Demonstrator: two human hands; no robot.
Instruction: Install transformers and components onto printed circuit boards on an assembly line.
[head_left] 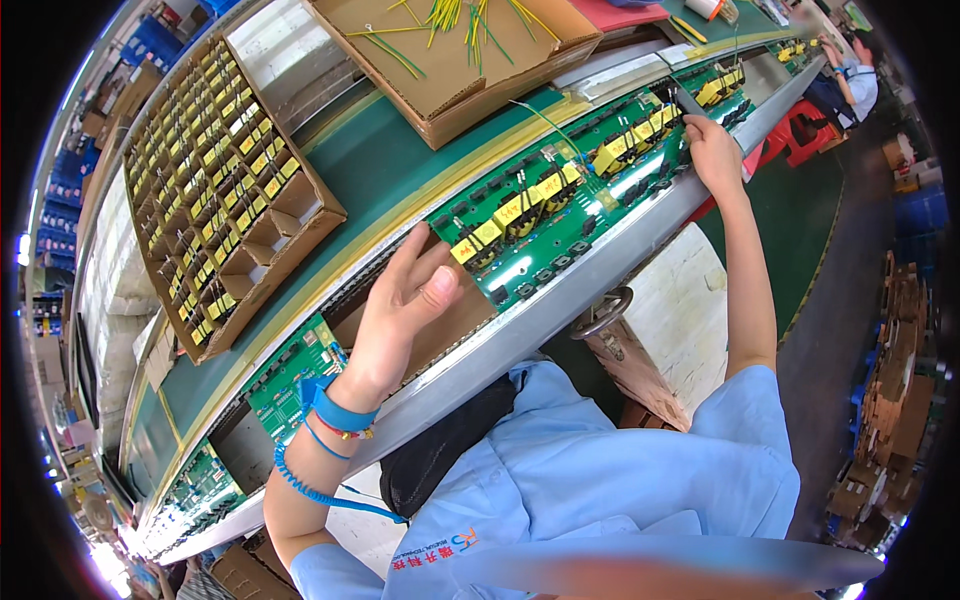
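Head view shows my left hand (415, 295) and right hand (715, 155) at opposite ends of a long green circuit board (555, 228) topped with yellow block-shaped parts (545, 190); the board lies between them. That wide stance seems chosen to keep both ends in reach and my palms off the parts. My left hand is spread, thumb well apart from the fingers, by the board's near-left end; I cannot tell whether a fingertip touches its edge. My right hand is more gathered, its index finger at a dark grey strip (688, 102) by the far end; whether it grips or only presses, I cannot tell.

Along my side of both hands runs a silver metal rail (520, 335), probably there to keep the board in line. Below my left hand sits a second green circuit board without yellow blocks (295, 385).

Left of my left hand, on the green surface (370, 160), a divided brown cardboard box (281, 262) holds yellow-topped parts in cells, likely so they don't tangle. Beyond both hands, a shallow brown cardboard tray (510, 89) carries loose yellow-green wires (455, 20). A blue wrist strap (345, 412) circles my left wrist, presumably against static.
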